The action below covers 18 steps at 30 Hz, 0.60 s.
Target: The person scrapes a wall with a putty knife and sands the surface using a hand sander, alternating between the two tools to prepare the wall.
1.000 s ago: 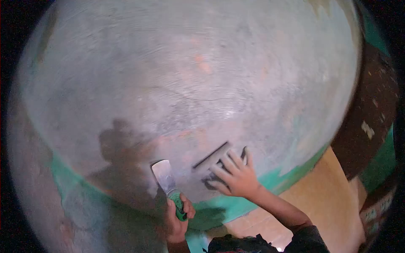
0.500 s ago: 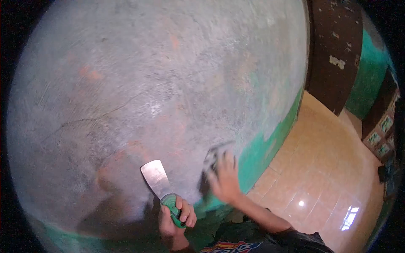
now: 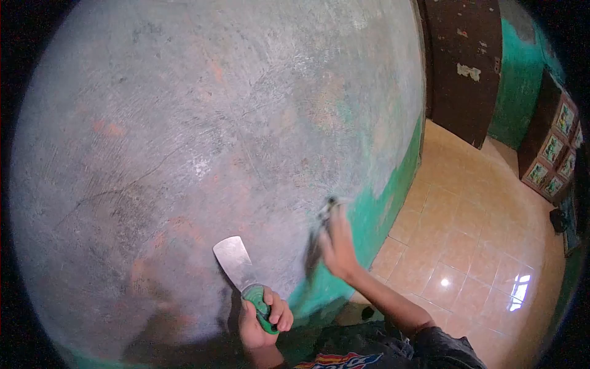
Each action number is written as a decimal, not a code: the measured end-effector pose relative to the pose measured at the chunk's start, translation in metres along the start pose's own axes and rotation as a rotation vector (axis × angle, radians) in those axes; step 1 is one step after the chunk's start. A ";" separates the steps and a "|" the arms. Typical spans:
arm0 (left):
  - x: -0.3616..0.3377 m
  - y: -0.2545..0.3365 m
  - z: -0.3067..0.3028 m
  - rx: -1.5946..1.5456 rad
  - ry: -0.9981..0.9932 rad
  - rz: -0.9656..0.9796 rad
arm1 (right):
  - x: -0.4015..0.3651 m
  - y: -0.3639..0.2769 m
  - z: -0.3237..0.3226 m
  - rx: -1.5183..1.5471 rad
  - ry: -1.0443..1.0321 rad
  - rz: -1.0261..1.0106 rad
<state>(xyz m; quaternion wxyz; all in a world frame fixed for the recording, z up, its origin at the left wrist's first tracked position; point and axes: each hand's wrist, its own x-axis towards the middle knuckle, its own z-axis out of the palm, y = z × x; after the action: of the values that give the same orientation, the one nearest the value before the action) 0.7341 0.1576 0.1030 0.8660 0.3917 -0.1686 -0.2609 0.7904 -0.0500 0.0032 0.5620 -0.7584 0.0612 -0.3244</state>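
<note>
Pad [image 3: 316, 241] held to wall [image 3: 215, 123] by R hand [image 3: 338, 246]; L hand [image 3: 261, 323] grips scraper [image 3: 235, 261]

Scraped grey wall [image 3: 184, 123] (green along its foot) meets glossy tiled floor [image 3: 485, 258].

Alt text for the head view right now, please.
The right hand presses a dark, blurred pad against a scraped grey wall. The left hand grips a green-handled putty knife, blade up near the wall. Orange floor tiles lie right.
</note>
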 end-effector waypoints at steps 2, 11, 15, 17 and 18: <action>-0.011 0.006 0.014 -0.012 0.006 -0.024 | -0.020 -0.038 -0.018 -0.295 -0.150 -0.376; -0.009 0.016 0.002 -0.013 0.000 -0.043 | -0.019 -0.045 -0.006 -0.407 -0.183 -0.557; -0.015 0.021 -0.003 -0.006 0.023 -0.045 | 0.035 -0.027 -0.003 0.102 0.199 0.022; -0.012 0.026 -0.005 -0.023 0.007 -0.052 | 0.022 -0.035 0.008 -0.151 0.063 -0.216; -0.017 0.034 -0.010 -0.024 -0.006 -0.070 | 0.000 -0.054 0.014 -0.311 -0.038 -0.373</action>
<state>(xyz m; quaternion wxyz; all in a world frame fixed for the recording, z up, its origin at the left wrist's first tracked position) 0.7362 0.1924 0.1214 0.8606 0.3862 -0.1541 -0.2942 0.7837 -0.0188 0.0489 0.3701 -0.8399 -0.0415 -0.3949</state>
